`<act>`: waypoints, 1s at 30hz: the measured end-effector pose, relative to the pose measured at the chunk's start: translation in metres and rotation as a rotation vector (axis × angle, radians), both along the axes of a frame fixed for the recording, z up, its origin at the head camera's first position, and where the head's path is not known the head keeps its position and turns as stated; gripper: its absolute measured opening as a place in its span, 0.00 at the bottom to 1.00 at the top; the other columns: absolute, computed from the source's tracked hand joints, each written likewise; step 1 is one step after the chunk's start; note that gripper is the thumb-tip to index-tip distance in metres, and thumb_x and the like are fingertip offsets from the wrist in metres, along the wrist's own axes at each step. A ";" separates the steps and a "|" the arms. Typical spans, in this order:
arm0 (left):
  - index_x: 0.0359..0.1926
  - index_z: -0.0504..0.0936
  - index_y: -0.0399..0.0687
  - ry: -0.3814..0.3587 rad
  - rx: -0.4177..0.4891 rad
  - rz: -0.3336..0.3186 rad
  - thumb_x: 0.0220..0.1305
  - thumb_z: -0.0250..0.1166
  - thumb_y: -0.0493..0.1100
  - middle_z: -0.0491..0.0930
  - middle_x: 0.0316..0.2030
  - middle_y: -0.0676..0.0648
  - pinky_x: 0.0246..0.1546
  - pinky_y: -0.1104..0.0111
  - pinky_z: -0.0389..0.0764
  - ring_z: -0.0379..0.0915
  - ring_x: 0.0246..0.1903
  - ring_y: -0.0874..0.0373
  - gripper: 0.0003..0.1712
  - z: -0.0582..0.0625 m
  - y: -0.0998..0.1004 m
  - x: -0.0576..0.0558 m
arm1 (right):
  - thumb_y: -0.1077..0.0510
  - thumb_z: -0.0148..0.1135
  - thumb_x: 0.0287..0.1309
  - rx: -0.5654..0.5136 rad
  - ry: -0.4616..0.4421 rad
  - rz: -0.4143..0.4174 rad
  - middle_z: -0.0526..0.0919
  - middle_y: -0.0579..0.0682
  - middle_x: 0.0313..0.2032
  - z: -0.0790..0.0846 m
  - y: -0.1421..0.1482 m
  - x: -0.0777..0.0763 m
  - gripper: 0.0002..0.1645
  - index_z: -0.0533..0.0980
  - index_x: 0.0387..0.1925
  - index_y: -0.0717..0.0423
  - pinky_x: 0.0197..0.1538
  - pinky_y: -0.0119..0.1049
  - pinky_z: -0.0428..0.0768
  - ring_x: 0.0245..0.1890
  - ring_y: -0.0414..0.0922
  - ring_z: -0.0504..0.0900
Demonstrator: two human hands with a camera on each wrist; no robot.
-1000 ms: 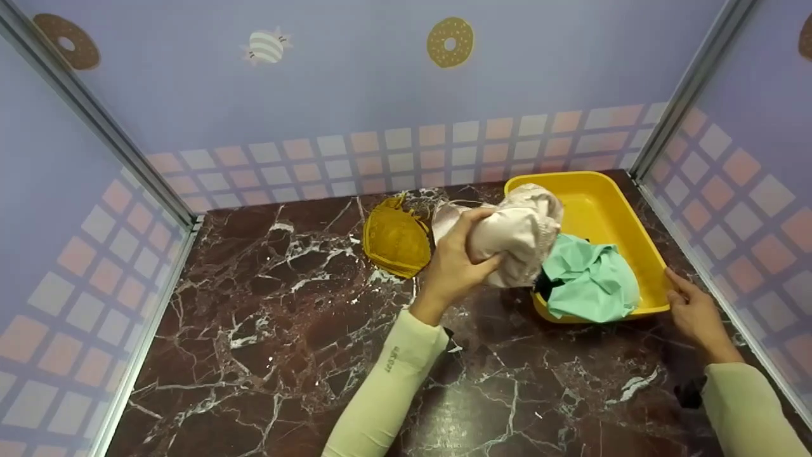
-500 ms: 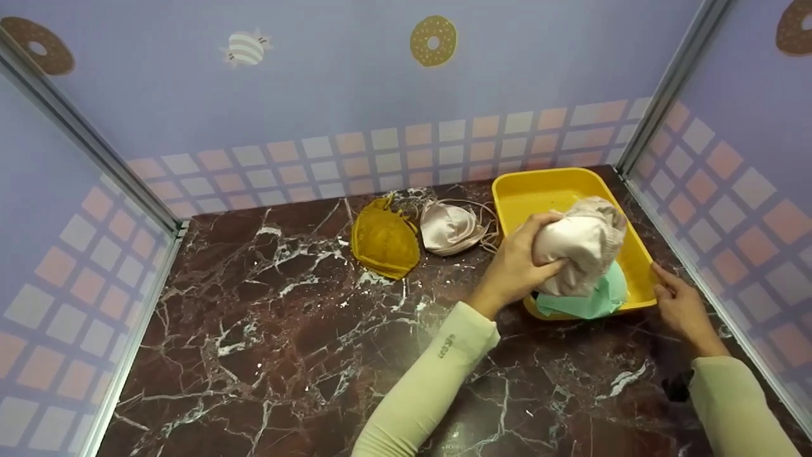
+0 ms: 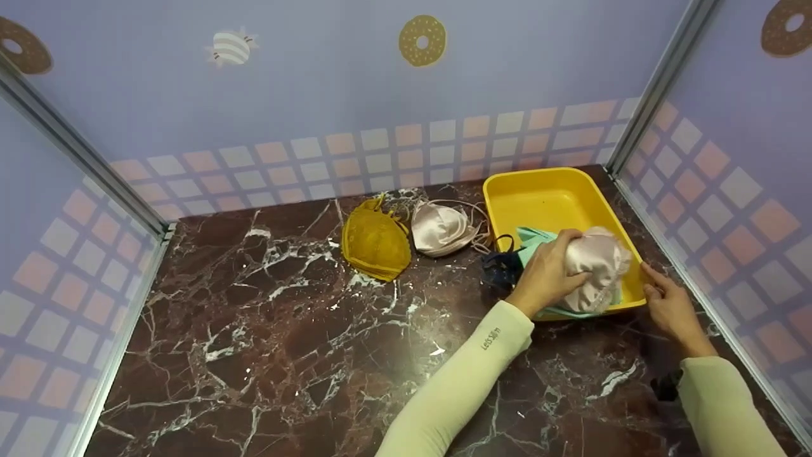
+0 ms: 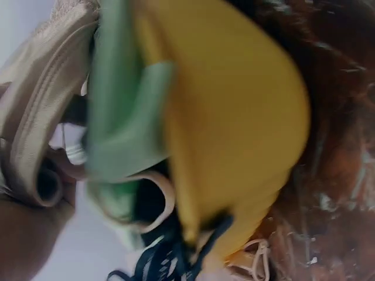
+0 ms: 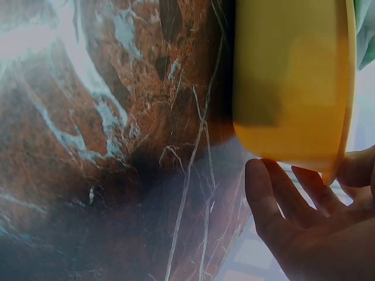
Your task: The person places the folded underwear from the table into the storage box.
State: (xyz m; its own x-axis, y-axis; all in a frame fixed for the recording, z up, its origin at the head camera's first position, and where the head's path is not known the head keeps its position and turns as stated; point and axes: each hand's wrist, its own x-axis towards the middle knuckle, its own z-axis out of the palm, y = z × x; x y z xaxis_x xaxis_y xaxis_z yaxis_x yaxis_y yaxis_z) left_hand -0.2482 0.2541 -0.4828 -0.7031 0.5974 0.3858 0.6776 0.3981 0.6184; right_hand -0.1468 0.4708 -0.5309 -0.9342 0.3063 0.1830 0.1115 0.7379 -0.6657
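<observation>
My left hand point(image 3: 547, 276) grips a folded pale pink satin bra point(image 3: 597, 263) over the front of a yellow plastic basin point(image 3: 545, 200). Its cup and edging show close up in the left wrist view. Beneath it a mint green garment point(image 3: 531, 240) lies in the basin, partly covered by hand and bra. Dark navy straps point(image 3: 501, 270) hang over the basin's left rim. At the front right corner, my right hand point(image 3: 675, 311) pinches the basin's rim; the right wrist view shows thumb and fingers at the corner point(image 5: 325, 167).
A mustard lace bra point(image 3: 376, 244) lies folded on the dark marbled table point(image 3: 254, 355), left of the basin. Between them sits another pale pink satin bra point(image 3: 438, 230) with loose straps. Patterned panels point(image 3: 304, 82) enclose the back and both sides.
My left hand has carried the pink bra rightward and lowered it over the basin onto the green garment. Navy straps now show at the left rim. My right hand stays at the basin's corner.
</observation>
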 end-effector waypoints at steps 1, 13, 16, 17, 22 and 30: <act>0.54 0.60 0.56 0.004 -0.017 0.023 0.40 0.68 0.54 0.73 0.41 0.54 0.35 0.76 0.66 0.66 0.36 0.63 0.39 -0.004 0.001 0.000 | 0.64 0.40 0.60 -0.004 -0.003 -0.002 0.64 0.73 0.50 0.000 -0.001 0.000 0.24 0.58 0.59 0.62 0.25 0.27 0.62 0.30 0.52 0.68; 0.58 0.55 0.56 -0.063 -0.038 0.134 0.39 0.65 0.61 0.64 0.44 0.52 0.40 0.75 0.67 0.60 0.43 0.62 0.46 -0.006 -0.012 -0.006 | 0.62 0.36 0.62 -0.053 -0.059 -0.012 0.59 0.72 0.54 0.002 -0.003 0.001 0.26 0.54 0.61 0.60 0.45 0.53 0.62 0.47 0.62 0.63; 0.51 0.61 0.51 0.005 0.013 0.171 0.42 0.63 0.53 0.62 0.42 0.51 0.42 0.76 0.65 0.59 0.42 0.62 0.34 -0.005 -0.019 -0.009 | 0.62 0.36 0.62 -0.061 -0.053 -0.009 0.59 0.72 0.54 0.002 -0.001 0.002 0.26 0.53 0.62 0.60 0.48 0.56 0.59 0.51 0.64 0.61; 0.47 0.63 0.50 0.026 0.033 0.182 0.43 0.62 0.50 0.62 0.41 0.52 0.42 0.76 0.65 0.60 0.41 0.62 0.29 -0.005 -0.022 -0.009 | 0.62 0.36 0.62 -0.062 -0.052 -0.007 0.59 0.72 0.54 0.001 -0.001 0.002 0.25 0.53 0.62 0.60 0.48 0.57 0.59 0.51 0.65 0.60; 0.31 0.69 0.51 0.129 0.037 0.172 0.38 0.58 0.42 0.63 0.32 0.53 0.36 0.77 0.64 0.60 0.34 0.62 0.13 -0.003 -0.031 -0.004 | 0.62 0.35 0.62 -0.065 -0.057 -0.013 0.59 0.73 0.54 0.001 0.000 0.002 0.26 0.53 0.62 0.59 0.48 0.57 0.59 0.51 0.65 0.60; 0.42 0.75 0.61 0.174 -0.191 -0.049 0.46 0.59 0.52 0.68 0.39 0.59 0.38 0.74 0.60 0.57 0.38 0.62 0.18 -0.007 -0.029 0.005 | 0.61 0.37 0.61 -0.041 -0.019 -0.011 0.62 0.73 0.51 -0.001 0.000 0.002 0.25 0.56 0.60 0.60 0.34 0.40 0.65 0.38 0.59 0.67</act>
